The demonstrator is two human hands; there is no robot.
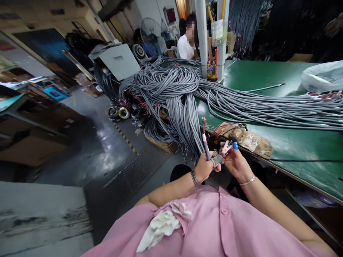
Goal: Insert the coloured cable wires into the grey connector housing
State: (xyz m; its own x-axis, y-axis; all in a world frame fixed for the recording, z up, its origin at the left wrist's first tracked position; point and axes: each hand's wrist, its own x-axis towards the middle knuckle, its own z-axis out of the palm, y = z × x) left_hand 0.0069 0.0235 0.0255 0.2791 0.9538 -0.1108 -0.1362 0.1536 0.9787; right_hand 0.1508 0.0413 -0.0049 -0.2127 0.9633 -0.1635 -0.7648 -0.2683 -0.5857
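My left hand (205, 167) is closed round a grey cable end (205, 142) that stands upright, with red and coloured wires fanning out at its tip. My right hand (235, 160), with a blue cover on one fingertip, pinches small loose wires (225, 147) right beside the left hand. Both hands are held in front of my chest, just off the near edge of the green table (289, 142). A taped brown block with red wires (242, 137) lies on the table edge just behind my hands.
A big heap of grey cables (171, 89) spills from the table to the floor at left. White posts (202, 35) stand at the table's far end, a person in white sits behind them. A plastic bag (321, 76) lies far right.
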